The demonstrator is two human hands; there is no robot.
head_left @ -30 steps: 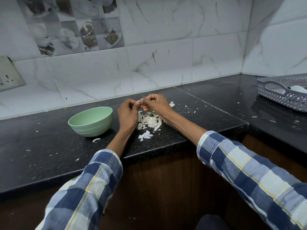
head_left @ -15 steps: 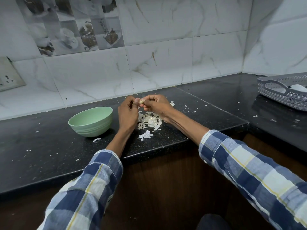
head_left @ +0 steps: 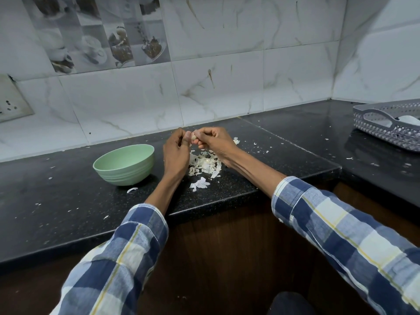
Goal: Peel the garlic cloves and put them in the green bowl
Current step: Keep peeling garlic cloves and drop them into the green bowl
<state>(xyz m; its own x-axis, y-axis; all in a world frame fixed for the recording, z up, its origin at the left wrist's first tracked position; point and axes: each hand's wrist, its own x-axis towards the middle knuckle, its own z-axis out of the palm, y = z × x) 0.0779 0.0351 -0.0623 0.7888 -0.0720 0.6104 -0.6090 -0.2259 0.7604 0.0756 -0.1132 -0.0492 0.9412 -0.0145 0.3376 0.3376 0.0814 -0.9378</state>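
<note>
A small garlic clove [head_left: 193,136] sits up in the air between 2 hands, above the black table [head_left: 68,196]. The left hand [head_left: 176,153] has its fingers curled in, and its thumb presses the clove from the left. The right hand [head_left: 214,142] has its fingers bent tight and pinches the clove from the other side. The clove is so small that you cannot tell how much skin is on it.

Right under the hands lies a pile of white garlic skins [head_left: 204,163]. 1 bigger bit of skin [head_left: 200,184] lies just in front of the pile. Tiny white bits are spread over the table.

The green bowl [head_left: 123,164] stands on the table just to the left of the left hand. The left wrist is between the bowl and the pile. You cannot see what is inside the bowl from here.

Far off on the right, a grey basket [head_left: 386,126] with holes sits on the table. A wall plug plate [head_left: 13,101] is on the white tile wall at the left.
</note>
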